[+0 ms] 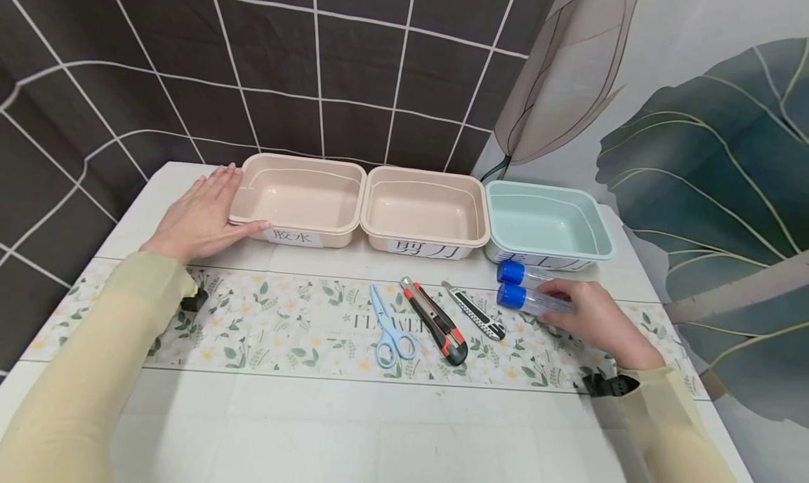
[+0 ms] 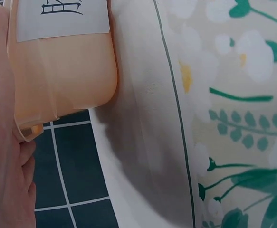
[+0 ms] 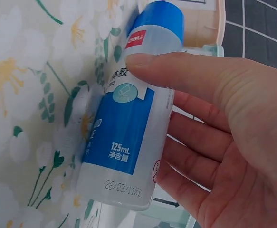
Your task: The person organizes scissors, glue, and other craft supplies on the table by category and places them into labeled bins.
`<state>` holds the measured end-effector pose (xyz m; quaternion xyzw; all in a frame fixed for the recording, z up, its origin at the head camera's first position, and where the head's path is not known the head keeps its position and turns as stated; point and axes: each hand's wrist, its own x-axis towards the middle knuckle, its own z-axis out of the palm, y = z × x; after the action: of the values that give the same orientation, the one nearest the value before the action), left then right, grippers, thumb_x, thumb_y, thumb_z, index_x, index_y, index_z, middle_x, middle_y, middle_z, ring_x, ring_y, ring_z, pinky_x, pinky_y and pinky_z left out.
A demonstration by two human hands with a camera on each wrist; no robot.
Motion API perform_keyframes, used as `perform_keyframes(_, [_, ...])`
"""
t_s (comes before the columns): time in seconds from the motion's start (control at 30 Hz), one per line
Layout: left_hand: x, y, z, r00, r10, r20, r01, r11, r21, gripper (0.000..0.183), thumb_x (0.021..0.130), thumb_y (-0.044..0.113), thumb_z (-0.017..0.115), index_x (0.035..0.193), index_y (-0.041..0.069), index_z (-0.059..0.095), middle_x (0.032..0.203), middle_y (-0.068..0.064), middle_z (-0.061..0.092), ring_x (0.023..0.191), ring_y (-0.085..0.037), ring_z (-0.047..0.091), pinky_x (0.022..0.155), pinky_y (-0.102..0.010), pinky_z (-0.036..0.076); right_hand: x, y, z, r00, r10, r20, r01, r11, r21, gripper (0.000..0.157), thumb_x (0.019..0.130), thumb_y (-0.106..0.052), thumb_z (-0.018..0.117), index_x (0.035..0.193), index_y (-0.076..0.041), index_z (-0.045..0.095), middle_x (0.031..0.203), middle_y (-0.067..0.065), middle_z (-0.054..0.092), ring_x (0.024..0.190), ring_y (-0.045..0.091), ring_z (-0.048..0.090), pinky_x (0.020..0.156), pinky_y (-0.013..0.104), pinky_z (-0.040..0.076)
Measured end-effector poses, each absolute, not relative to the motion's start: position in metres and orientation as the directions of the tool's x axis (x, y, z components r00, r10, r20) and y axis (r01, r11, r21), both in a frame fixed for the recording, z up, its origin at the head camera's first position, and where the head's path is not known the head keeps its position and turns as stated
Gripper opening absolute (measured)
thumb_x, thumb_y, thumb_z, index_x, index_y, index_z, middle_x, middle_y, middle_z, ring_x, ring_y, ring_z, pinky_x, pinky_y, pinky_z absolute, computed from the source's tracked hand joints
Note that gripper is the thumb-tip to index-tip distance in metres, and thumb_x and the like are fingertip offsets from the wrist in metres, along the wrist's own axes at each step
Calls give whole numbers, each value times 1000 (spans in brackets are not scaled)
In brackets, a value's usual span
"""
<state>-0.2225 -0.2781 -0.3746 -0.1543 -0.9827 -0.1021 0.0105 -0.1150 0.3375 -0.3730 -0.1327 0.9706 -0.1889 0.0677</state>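
Observation:
My left hand (image 1: pixel 205 213) rests against the left end of the beige bin (image 1: pixel 303 236), fingers straight along its side and thumb over the front rim. My right hand (image 1: pixel 584 314) holds the nearer glue bottle (image 1: pixel 529 300), a clear bottle with a blue cap and blue label. In the right wrist view the thumb presses on the glue bottle (image 3: pixel 124 128) and the fingers curve behind it. A second blue-capped bottle (image 1: pixel 513 272) lies just behind, partly hidden by the fingers. Blue scissors (image 1: pixel 387 328), a red-and-black utility knife (image 1: pixel 436 321) and a smaller black-and-white utility knife (image 1: pixel 475 311) lie left of the bottles.
Another beige bin (image 1: pixel 425 248) stands in the middle of the row, and a light-green bin (image 1: pixel 550 251) at its right end. All carry white labels in front. A floral runner (image 1: pixel 272 328) crosses the white table (image 1: pixel 354 427). Behind hangs a dark gridded curtain (image 1: pixel 272 62).

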Motion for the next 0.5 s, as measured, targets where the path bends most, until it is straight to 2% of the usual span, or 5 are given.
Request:
perform_keyframes(0.3, [-221, -282, -373, -953, 300, 28, 299, 932, 204, 109, 95, 71, 48, 160, -7, 6, 166, -27, 6, 153, -39, 6, 124, -50, 2, -111, 334, -362, -961, -277, -26, -244, 887, -393, 42, 82, -9, 85, 120, 1, 71, 114, 21, 71, 103, 41, 66, 88, 61, 52])
perform_keyframes(0.5, [-222, -279, -373, -952, 304, 31, 303, 931, 204, 112, 93, 73, 50, 160, -7, 8, 166, -27, 6, 154, -38, 5, 124, -48, 0, -111, 326, -353, -954, -299, 31, -286, 872, -398, 42, 80, -5, 86, 119, 1, 72, 114, 21, 71, 102, 41, 67, 87, 62, 53])
